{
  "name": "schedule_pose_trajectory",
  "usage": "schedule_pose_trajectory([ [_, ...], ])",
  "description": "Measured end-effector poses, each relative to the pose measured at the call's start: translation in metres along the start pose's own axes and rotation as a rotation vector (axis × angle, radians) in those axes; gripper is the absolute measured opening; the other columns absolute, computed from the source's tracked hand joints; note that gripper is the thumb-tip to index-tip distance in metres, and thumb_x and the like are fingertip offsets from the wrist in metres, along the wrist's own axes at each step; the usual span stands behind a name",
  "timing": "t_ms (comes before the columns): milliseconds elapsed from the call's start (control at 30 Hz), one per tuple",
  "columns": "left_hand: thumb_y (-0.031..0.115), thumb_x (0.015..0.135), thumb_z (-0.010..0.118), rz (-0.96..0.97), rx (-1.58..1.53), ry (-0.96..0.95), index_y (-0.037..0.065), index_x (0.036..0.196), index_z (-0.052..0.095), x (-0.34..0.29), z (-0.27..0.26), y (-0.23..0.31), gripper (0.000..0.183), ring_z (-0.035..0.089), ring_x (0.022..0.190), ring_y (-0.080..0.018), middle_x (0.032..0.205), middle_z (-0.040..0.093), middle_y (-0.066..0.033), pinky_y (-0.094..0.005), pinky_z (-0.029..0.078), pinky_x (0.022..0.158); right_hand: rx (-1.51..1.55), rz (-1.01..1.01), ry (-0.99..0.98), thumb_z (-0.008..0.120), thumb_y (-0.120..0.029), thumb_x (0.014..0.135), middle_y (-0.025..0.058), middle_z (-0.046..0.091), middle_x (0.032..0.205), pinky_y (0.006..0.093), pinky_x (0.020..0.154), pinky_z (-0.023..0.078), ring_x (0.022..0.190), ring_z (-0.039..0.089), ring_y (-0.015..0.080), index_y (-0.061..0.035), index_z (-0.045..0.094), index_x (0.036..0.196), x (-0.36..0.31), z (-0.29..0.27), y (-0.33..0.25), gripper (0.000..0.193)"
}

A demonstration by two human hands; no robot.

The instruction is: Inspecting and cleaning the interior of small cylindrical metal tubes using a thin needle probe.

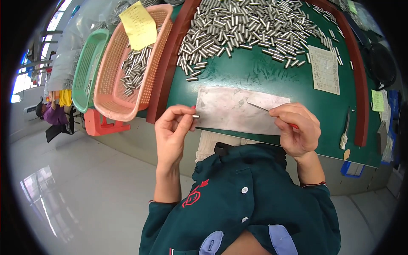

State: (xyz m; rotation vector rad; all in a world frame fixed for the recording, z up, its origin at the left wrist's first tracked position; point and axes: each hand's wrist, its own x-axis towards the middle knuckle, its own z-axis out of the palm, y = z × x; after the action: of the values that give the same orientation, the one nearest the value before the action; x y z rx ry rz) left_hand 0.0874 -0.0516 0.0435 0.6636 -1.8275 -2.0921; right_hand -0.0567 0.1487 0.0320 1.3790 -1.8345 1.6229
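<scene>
Between the thumb and fingertips of my left hand (173,127) is a short shiny metal pin (196,116), closed in a pinch. A small red spot shows at those fingertips; I cannot tell what it is. My right hand (298,127) is closed around a slender pointed metal tool (258,107) with a red handle, perhaps a needle file. Its tip points left and away from me, over a stained pale cloth (238,108) that lies on the green tabletop. The pin and the tool are well apart.
Many loose metal pins (246,25) are heaped at the far side. Pink (108,100) and green (80,95) baskets stand left, beyond a dark red rail (163,76). A printed sheet (324,72) and a thin tool (346,129) lie right. A person (57,112) sits far left.
</scene>
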Motion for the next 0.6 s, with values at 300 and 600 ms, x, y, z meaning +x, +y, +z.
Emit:
schedule_pose_trajectory([
  [300, 0.018, 0.086, 0.054, -0.27, -0.825, -0.069, 0.001, 0.092, 0.05, -0.046, -0.031, -0.055, 0.018, 0.032, 0.059, -0.0076, 0.072, 0.039, -0.0016, -0.0206, 0.028, 0.055, 0.026, 0.012, -0.037, 0.056, 0.005, 0.079, 0.0182, 0.061, 0.072, 0.0289, 0.053, 0.046, 0.06, 0.06, 0.0242, 0.0029, 0.047, 0.091, -0.009, 0.006, -0.001, 0.016],
  [600, 0.018, 0.085, 0.057, -0.305, -0.857, -0.107, 0.003, 0.089, 0.05, -0.043, -0.034, -0.065, 0.018, 0.033, 0.06, -0.0074, 0.072, 0.04, -0.0008, -0.0199, 0.028, 0.055, 0.066, 0.058, -0.033, 0.05, -0.001, 0.086, 0.0209, 0.059, 0.076, 0.0305, 0.062, 0.049, 0.068, 0.058, 0.0238, 0.0034, 0.044, 0.091, -0.015, 0.009, -0.005, 0.009],
])
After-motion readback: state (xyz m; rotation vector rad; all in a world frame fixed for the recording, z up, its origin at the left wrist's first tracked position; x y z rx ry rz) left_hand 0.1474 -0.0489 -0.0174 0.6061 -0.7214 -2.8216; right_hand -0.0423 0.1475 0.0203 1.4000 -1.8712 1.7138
